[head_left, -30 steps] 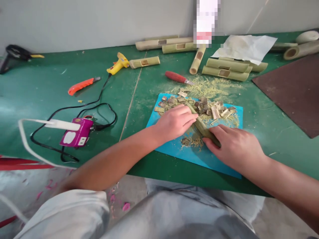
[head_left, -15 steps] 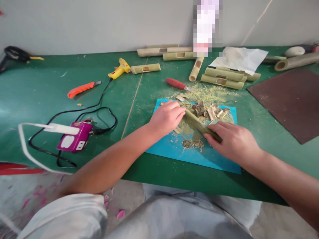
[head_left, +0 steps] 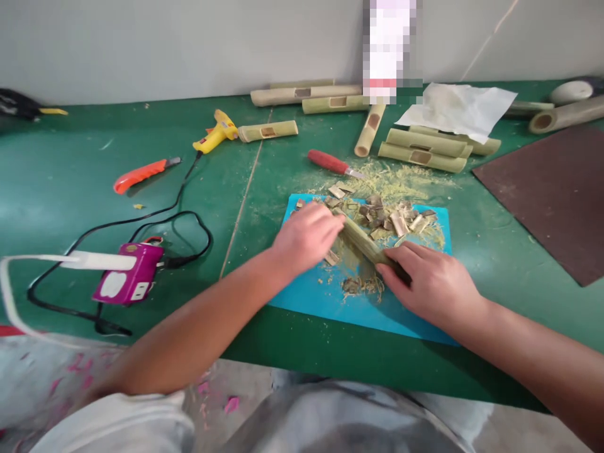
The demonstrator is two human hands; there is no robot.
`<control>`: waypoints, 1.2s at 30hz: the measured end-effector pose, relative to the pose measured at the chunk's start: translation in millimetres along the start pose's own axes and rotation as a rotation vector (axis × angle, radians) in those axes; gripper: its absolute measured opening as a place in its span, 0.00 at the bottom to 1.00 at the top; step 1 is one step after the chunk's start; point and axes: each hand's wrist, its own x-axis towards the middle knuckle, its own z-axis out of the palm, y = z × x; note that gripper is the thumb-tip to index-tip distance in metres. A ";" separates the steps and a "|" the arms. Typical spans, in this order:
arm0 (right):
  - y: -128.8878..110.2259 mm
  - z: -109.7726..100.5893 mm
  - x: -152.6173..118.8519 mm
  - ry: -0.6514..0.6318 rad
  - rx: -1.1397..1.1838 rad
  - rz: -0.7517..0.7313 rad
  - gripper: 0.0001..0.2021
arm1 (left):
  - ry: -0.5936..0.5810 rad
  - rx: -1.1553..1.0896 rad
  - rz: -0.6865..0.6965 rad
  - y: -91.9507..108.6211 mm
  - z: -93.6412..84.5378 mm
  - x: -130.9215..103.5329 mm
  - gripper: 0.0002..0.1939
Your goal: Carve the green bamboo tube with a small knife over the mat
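Note:
A green bamboo tube (head_left: pixel 361 238) lies slantwise between my two hands, above a blue sheet (head_left: pixel 302 286). My left hand (head_left: pixel 311 233) is closed on its far left end, the fingertips curled over it. Around the nearer right end, my right hand (head_left: pixel 427 277) is wrapped, thumb below and fingers on top. Bamboo chips (head_left: pixel 399 223) and fine shavings (head_left: pixel 352 286) are scattered on the sheet beside the tube. Beyond the sheet is a red-handled knife (head_left: pixel 328 162).
On the green table (head_left: pixel 165 138) are an orange cutter (head_left: pixel 141 175), a yellow glue gun (head_left: pixel 217 132), a purple power socket (head_left: pixel 127 274) with cords, cut bamboo tubes (head_left: pixel 422 156), white paper (head_left: pixel 457 110) and a brown board (head_left: pixel 552 195).
The whole view has shifted slightly, so the table items sit a little differently. Both hands keep hold of the bamboo tube, with little change in their grip.

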 end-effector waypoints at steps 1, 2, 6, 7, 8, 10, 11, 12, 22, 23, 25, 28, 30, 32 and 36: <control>-0.7 -0.2 0.4 0.007 -0.003 -0.009 0.13 | 0.019 0.021 -0.012 -1.5 0.0 -0.1 0.08; -1.3 -0.3 0.9 0.012 -0.006 -0.019 0.13 | 0.009 0.025 -0.002 -2.8 0.3 -0.2 0.08; -1.8 -0.4 2.5 0.021 -0.010 -0.039 0.13 | -0.049 -0.047 0.032 -5.1 2.4 -0.7 0.08; -1.7 -0.4 2.5 0.024 -0.009 -0.037 0.13 | -0.014 -0.034 0.003 -5.3 2.7 -0.7 0.08; -1.7 -0.3 2.4 0.025 -0.009 -0.035 0.13 | 0.014 -0.020 -0.027 -5.2 2.8 -0.7 0.08; -1.8 -0.1 1.9 0.021 -0.009 -0.037 0.13 | -0.002 -0.032 -0.031 -3.8 2.9 -0.7 0.08; -1.9 -0.1 1.7 0.018 -0.012 -0.039 0.13 | -0.034 -0.053 -0.021 -2.9 3.0 -0.7 0.08; -2.0 -0.2 1.6 0.017 -0.015 -0.038 0.13 | -0.071 -0.072 -0.009 -2.2 3.0 -0.6 0.09; -1.5 -2.3 1.2 -0.031 -0.024 -0.017 0.13 | -0.041 -0.044 -0.020 0.7 2.0 -1.0 0.09; -1.7 -2.1 1.2 -0.023 -0.029 -0.019 0.14 | -0.020 -0.036 -0.037 -0.3 1.9 -1.5 0.08; -2.3 -1.8 1.4 -0.012 -0.036 -0.030 0.14 | -0.030 -0.042 -0.044 -2.4 1.9 -2.4 0.08; -3.0 -1.6 1.9 -0.004 -0.031 -0.031 0.14 | -0.064 -0.067 -0.035 -3.9 2.0 -3.2 0.08; -2.9 -1.5 2.0 -0.004 -0.028 -0.024 0.14 | -0.036 -0.028 -0.063 -2.8 1.4 -2.9 0.09; -2.6 -1.3 1.7 -0.016 -0.031 -0.026 0.14 | -0.055 -0.011 -0.055 -0.2 0.6 -2.1 0.09; -2.8 -0.6 0.8 -0.038 -0.050 0.000 0.15 | -0.077 -0.034 -0.016 -1.3 -1.0 -1.2 0.09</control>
